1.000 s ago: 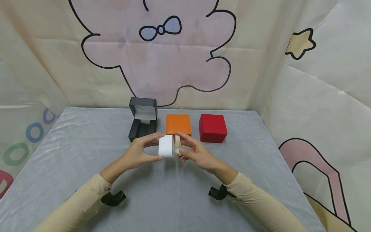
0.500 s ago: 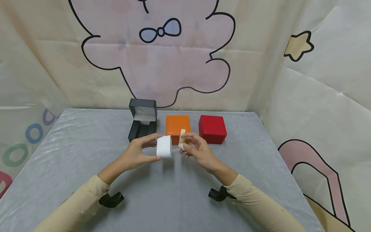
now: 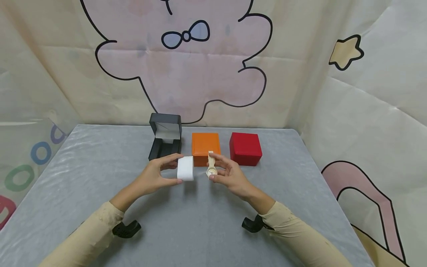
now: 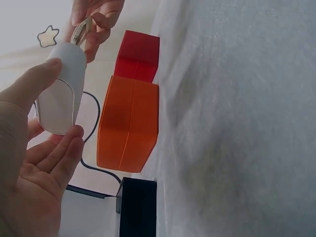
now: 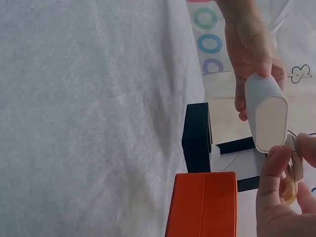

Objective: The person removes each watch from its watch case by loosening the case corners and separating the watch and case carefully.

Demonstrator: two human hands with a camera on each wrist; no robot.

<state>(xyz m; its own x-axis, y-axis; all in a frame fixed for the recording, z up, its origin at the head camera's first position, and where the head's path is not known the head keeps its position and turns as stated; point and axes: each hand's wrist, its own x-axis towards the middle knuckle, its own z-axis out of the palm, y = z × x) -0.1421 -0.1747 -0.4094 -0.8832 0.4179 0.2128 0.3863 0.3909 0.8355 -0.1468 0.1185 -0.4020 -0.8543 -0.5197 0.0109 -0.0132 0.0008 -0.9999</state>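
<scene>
A white watch cushion (image 3: 185,168), a rounded oval block, is pinched between thumb and fingers of my left hand (image 3: 151,176). My right hand (image 3: 233,179) grips a cream wristwatch (image 3: 211,171) just to the right; its round dial faces up toward the head camera and the strap stands above it. A small gap separates watch and cushion in the head view. Seen from the left wrist, the cushion (image 4: 64,94) shows its flat oval end. In the right wrist view, fingers partly cover the watch (image 5: 295,170).
Behind the hands stands a black watch box (image 3: 166,124) with its lid raised. Beside it are a closed orange box (image 3: 205,142) and a closed red box (image 3: 245,148). Grey cloth (image 3: 193,230) covers the table, with printed curtains around it.
The watch has come away from the cushion's right end. My left hand has shifted slightly left with the cushion, and my right hand has turned the watch so its dial shows.
</scene>
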